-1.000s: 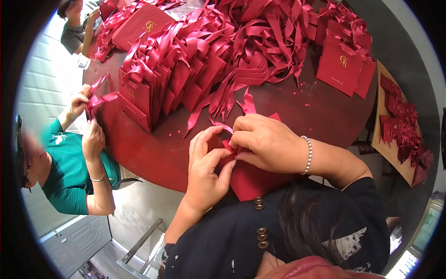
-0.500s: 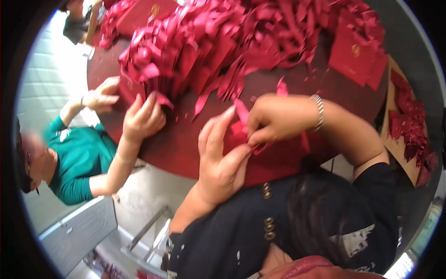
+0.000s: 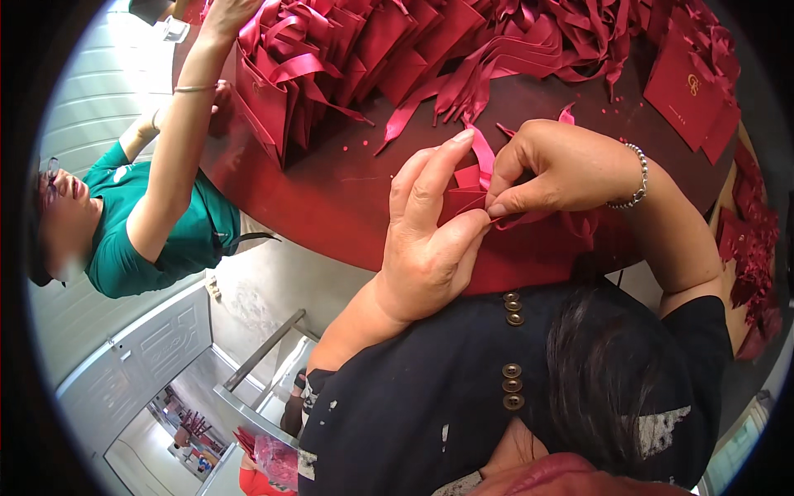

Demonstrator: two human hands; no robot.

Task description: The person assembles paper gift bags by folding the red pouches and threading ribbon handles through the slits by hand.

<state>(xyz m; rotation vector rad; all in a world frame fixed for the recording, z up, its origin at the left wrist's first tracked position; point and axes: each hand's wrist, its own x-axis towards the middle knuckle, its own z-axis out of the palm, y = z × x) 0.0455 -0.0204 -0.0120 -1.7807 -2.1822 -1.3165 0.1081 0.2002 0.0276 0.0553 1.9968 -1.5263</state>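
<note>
Before me a red paper gift bag with a pink ribbon is held over the table's near edge. My left hand has the bag's upper part between its thumb and raised fingers. My right hand, with a bead bracelet at the wrist, pinches at the bag's edge right beside the left thumb tip. A thin strip of ribbon seems to be in that pinch, though the fingers partly cover it. Some ribbon trails below the right hand. The bag's lower part is hard to tell from the red surface beneath.
Many red gift bags with pink ribbons crowd the far side of the round dark red table. More bags lie at the right. Beyond them a board holds red pieces. A person in green works at the left.
My hands stay together at the bag, with the right fingertips still pinching beside the left thumb. The view has shifted. The co-worker's arm has moved from the near bags toward the far pile.
</note>
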